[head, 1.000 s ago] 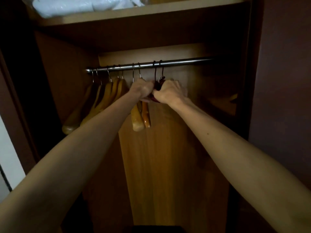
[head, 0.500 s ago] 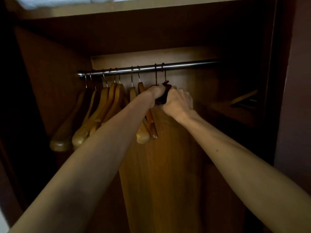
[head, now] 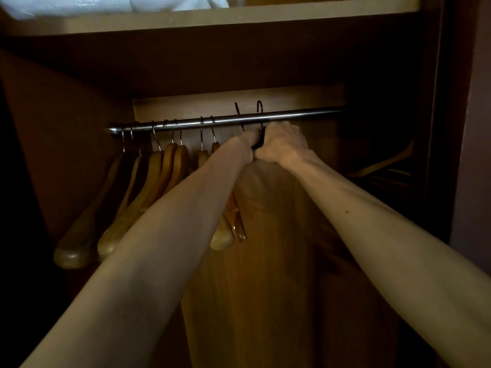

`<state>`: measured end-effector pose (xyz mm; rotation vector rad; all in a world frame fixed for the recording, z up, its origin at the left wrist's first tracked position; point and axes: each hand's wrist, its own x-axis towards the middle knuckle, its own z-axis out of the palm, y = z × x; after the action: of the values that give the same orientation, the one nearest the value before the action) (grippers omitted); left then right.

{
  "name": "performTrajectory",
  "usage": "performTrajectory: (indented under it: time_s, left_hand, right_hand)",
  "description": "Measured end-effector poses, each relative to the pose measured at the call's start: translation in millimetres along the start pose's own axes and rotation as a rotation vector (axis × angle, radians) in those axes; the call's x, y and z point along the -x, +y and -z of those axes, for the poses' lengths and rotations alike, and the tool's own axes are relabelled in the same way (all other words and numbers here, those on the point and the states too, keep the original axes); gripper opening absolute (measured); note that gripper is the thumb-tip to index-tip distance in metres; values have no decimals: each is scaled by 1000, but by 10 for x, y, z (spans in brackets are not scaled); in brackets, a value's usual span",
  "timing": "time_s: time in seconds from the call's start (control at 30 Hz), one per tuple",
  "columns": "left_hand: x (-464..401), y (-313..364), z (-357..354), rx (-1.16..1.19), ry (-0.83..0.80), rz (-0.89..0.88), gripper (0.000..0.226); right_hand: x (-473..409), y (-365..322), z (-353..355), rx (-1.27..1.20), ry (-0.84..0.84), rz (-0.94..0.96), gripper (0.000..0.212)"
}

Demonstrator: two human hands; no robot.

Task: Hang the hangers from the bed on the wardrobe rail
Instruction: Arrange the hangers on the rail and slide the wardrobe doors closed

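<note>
A metal rail [head: 305,114] runs across the wardrobe. Several wooden hangers [head: 159,166] hang from its left part. Two dark hangers [head: 259,140] are held up at the rail, their dark hooks [head: 259,106] rising above the bar. My left hand [head: 243,147] and my right hand [head: 283,143] meet just under the rail, each gripping the dark hangers near the neck. The hangers' bodies are hidden behind my hands and forearms.
A shelf [head: 239,17] with white bedding [head: 106,4] sits above the rail. Another hanger [head: 382,163] lies on a dark ledge at the right. The wardrobe's side walls close in left and right; the rail's right half is bare.
Both hands have lifted the dark hangers, so the hooks now stand higher over the rail. The camera has moved closer and slightly upward.
</note>
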<state>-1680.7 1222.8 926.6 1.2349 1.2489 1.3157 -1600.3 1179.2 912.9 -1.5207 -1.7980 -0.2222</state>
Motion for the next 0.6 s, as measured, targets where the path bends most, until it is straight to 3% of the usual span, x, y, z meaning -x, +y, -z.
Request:
performTrajectory:
  time_s: [0.13, 0.37, 0.47, 0.6]
  left_hand:
    - [39, 159, 40, -115, 22, -16, 20]
    - [85, -116, 61, -134, 27, 160, 22]
    - [213, -421, -121, 6, -41, 226, 19]
    - [342, -1069, -420, 145, -118, 212, 32]
  right_hand:
    - [-96, -40, 145, -10, -47, -7, 30]
    - [80, 57, 161, 8, -169, -32, 22]
    - [402, 284, 18, -62, -207, -63, 23]
    - [1043, 585, -148, -14, -232, -63, 32]
